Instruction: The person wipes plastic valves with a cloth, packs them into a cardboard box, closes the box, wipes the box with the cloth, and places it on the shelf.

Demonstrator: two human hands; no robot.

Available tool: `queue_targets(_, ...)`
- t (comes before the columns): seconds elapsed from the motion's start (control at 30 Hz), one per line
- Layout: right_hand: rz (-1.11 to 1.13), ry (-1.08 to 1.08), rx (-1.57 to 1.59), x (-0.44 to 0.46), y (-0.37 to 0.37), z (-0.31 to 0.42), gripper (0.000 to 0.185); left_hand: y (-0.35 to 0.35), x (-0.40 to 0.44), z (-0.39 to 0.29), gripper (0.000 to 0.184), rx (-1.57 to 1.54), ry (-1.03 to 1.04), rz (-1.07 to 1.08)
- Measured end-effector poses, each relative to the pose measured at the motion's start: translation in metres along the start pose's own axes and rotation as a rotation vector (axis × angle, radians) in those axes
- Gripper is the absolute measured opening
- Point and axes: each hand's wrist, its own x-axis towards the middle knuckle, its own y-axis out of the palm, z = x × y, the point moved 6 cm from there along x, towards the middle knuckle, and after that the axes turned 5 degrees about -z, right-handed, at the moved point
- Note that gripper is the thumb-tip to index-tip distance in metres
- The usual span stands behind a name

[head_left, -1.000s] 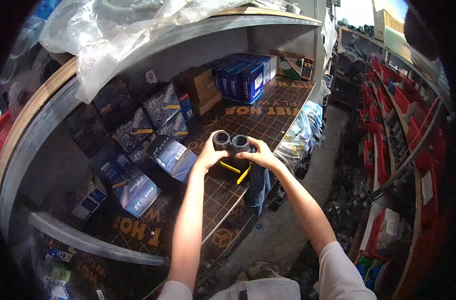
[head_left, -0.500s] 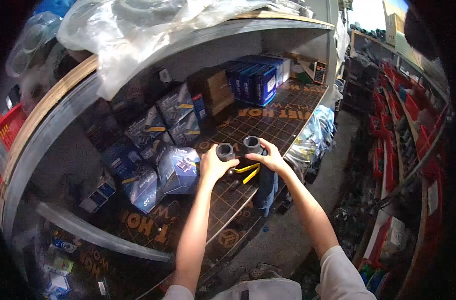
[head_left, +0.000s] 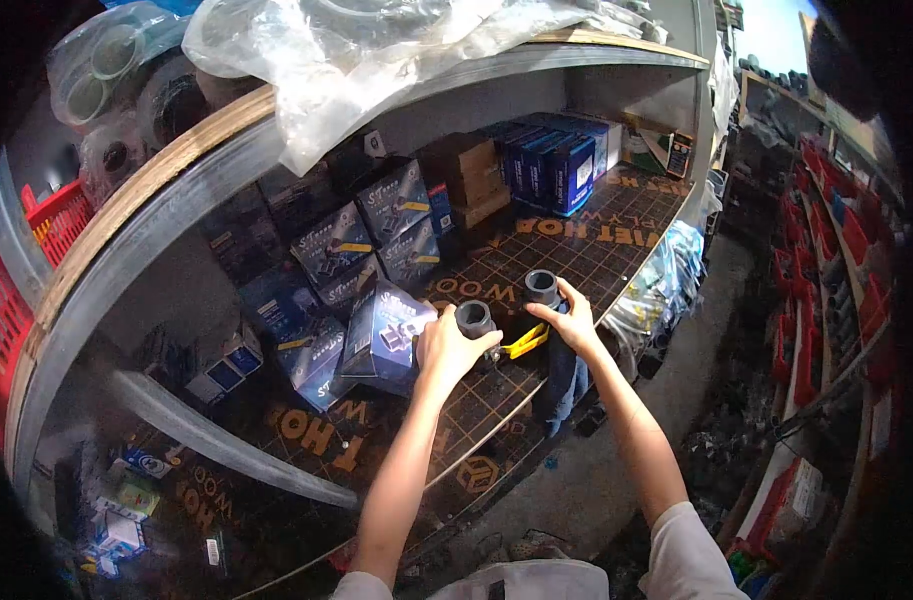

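dark grid-lined shelf (head_left: 601, 262), blue boxes (head_left: 554, 172) and brown cartons (head_left: 473, 178) directly on its surface

Clear plastic sheeting (head_left: 321, 80) drapes over the edge of the upper shelf (head_left: 216, 128). Below it, toward the far end, blue boxes (head_left: 573, 178) stand beside brown cartons (head_left: 466, 172). Red bins (head_left: 856, 240) line the right side past the grey floor (head_left: 666, 370); a red basket (head_left: 64, 220) sits far left.

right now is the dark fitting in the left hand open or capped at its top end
Open: the dark fitting in the left hand looks hollow at its round mouth, with no cap across it.
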Motion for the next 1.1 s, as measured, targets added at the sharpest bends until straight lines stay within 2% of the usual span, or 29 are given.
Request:
queue_targets(0.07,-0.005,0.005,-0.032,0.0,-0.001,0.0,0.053,0.002,0.0,0.003,0.062,0.041,0.045,-0.015)
queue_targets(0.1,-0.004,0.005,-0.035,0.0,-0.001,0.001,0.053,0.003,-0.002,0.0,0.062,0.039,0.045,-0.014)
queue_targets(0.17,-0.03,0.007,-0.053,-0.002,-0.001,0.002,0.053,-0.001,-0.007,-0.003,0.049,0.082,-0.032,-0.093)
queue_targets(0.33,-0.072,-0.016,-0.008,-0.006,-0.001,0.005,0.052,-0.004,-0.016,-0.005,0.05,0.072,-0.023,-0.117)
queue_targets(0.4,-0.052,-0.01,0.003,-0.005,0.0,0.004,0.052,-0.019,-0.019,-0.013,0.051,-0.215,0.071,-0.154)
queue_targets(0.43,-0.053,-0.01,0.004,-0.004,0.0,0.002,0.052,-0.038,-0.023,-0.023,0.045,-0.167,0.179,-0.328)
queue_targets(0.47,-0.041,-0.011,0.025,-0.004,0.0,0.0,0.053,-0.048,-0.025,-0.018,0.041,-0.233,0.014,-0.299)
queue_targets(0.53,-0.026,-0.01,0.046,-0.004,0.003,-0.005,0.053,-0.073,-0.029,-0.018,0.044,0.292,0.198,-0.551)
queue_targets(0.6,-0.058,0.127,0.195,-0.006,0.006,-0.016,0.055,-0.086,-0.028,-0.004,0.054,0.53,-0.004,-0.465)
queue_targets(0.63,-0.055,0.126,0.197,-0.006,0.008,-0.02,0.055,-0.089,-0.027,0.007,0.065,0.589,-0.117,-0.383)
queue_targets(0.67,-0.013,0.151,0.221,-0.006,0.01,-0.025,0.051,-0.092,-0.025,0.019,0.073,0.527,-0.237,-0.309)
queue_targets(0.77,0.052,0.165,0.243,-0.006,0.01,-0.018,0.047,-0.101,-0.032,0.04,0.081,0.363,-0.311,-0.268)
queue_targets(0.83,0.075,0.145,0.237,-0.007,0.01,-0.014,0.044,-0.101,-0.04,0.052,0.086,0.129,-0.348,-0.225)
queue_targets(0.97,0.103,0.16,0.294,-0.007,0.011,-0.012,0.041,-0.11,-0.071,0.057,0.089,0.073,-0.245,-0.371)
queue_targets(1.07,0.059,0.213,0.403,-0.009,0.005,-0.012,0.037,-0.099,-0.095,0.07,0.093,-0.194,-0.241,-0.427)
queue_targets(1.1,0.028,0.279,0.416,-0.007,0.0,-0.027,0.036,-0.078,-0.099,0.098,0.093,-0.371,-0.193,-0.375)
